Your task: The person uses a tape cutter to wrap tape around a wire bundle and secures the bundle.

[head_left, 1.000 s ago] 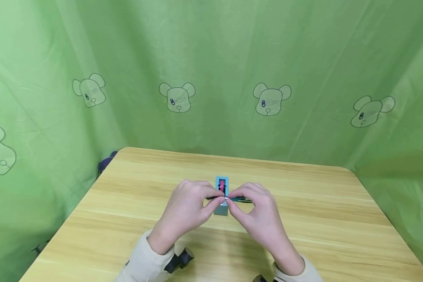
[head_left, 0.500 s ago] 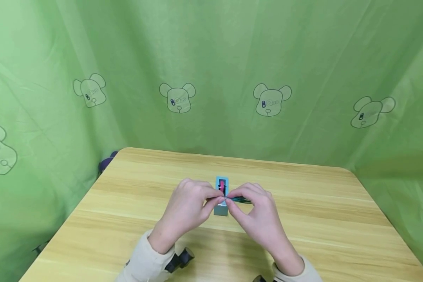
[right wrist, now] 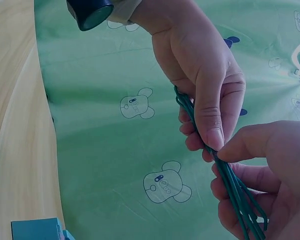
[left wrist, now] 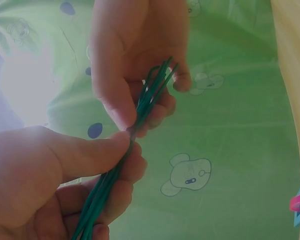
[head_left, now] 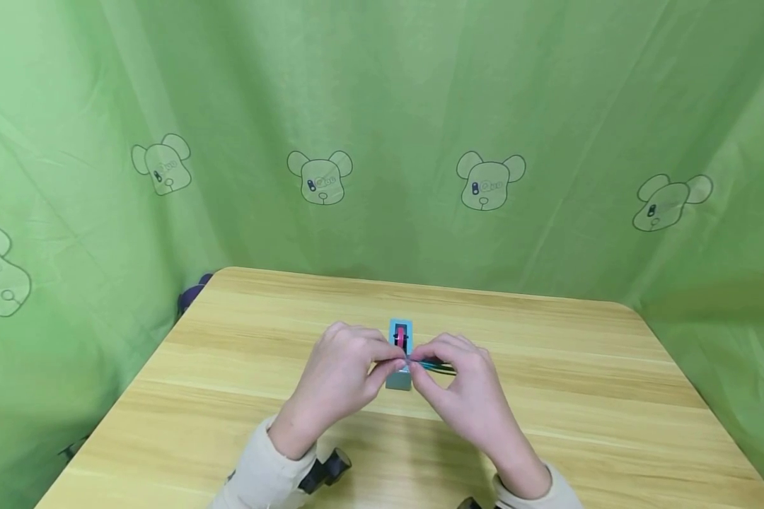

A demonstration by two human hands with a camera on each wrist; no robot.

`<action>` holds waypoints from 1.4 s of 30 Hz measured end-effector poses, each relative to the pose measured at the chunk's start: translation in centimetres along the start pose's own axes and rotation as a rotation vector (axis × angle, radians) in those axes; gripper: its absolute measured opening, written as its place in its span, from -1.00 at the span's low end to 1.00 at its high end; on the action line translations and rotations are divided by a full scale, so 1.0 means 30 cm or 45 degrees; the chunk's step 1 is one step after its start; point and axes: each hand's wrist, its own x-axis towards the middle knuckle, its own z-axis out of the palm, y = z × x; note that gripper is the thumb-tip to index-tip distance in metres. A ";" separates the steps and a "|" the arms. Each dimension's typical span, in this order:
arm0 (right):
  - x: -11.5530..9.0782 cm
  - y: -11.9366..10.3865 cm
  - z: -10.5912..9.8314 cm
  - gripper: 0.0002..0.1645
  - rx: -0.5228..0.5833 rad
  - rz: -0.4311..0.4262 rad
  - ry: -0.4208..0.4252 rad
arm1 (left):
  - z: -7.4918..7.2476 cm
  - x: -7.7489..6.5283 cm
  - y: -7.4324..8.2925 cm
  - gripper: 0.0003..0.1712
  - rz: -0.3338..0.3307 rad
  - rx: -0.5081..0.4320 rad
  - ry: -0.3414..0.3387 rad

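Observation:
Both hands pinch one bundle of thin green wires [head_left: 444,368] near its middle, above the table. My left hand [head_left: 346,364] grips it between thumb and fingers, and my right hand [head_left: 467,385] does the same close beside it, thumb tips almost meeting. In the left wrist view the bundle [left wrist: 97,202] runs through the left palm, and its loose ends stick out past the other hand. The right wrist view shows the wires [right wrist: 237,195] spreading across the right fingers. Just beyond the hands, partly hidden by them, a light blue tape dispenser [head_left: 398,380] holds a pink roll [head_left: 400,336].
The wooden table [head_left: 261,311] reaches back to a green curtain [head_left: 401,85] printed with bear heads. A black wrist device [head_left: 325,472] sits at the left sleeve. Something dark purple [head_left: 191,295] shows beyond the table's left edge.
Both hands stay nearly in place with small finger shifts. The wire ends at the right now spread and tilt slightly lower; those left of the left fingertips no longer show.

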 end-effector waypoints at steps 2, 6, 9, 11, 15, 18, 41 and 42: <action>-0.002 -0.001 -0.002 -0.81 0.009 0.044 -0.028 | -0.001 0.000 0.002 -0.97 0.000 0.001 -0.001; -0.004 -0.003 -0.005 -0.82 -0.015 0.109 -0.077 | 0.000 -0.001 0.003 -0.96 0.000 0.003 -0.001; -0.004 -0.004 -0.005 -0.83 -0.038 0.118 -0.091 | 0.000 -0.002 0.003 -0.96 -0.004 0.005 -0.010; -0.004 -0.004 -0.005 -0.83 -0.048 0.113 -0.086 | 0.001 -0.002 0.003 -0.96 -0.010 0.006 -0.020; -0.003 -0.003 -0.004 -0.84 -0.060 0.086 -0.063 | -0.001 0.000 0.006 -0.95 -0.024 0.008 -0.036; -0.002 -0.001 -0.003 -0.84 -0.059 0.069 -0.048 | -0.004 0.002 0.008 -0.95 -0.033 0.013 -0.050; -0.006 0.002 0.002 -0.77 -0.088 0.009 0.031 | 0.000 -0.002 0.007 -0.94 -0.058 0.002 -0.075; -0.006 0.001 0.002 -0.77 -0.082 0.004 0.039 | 0.001 -0.002 0.006 -0.95 -0.056 0.001 -0.063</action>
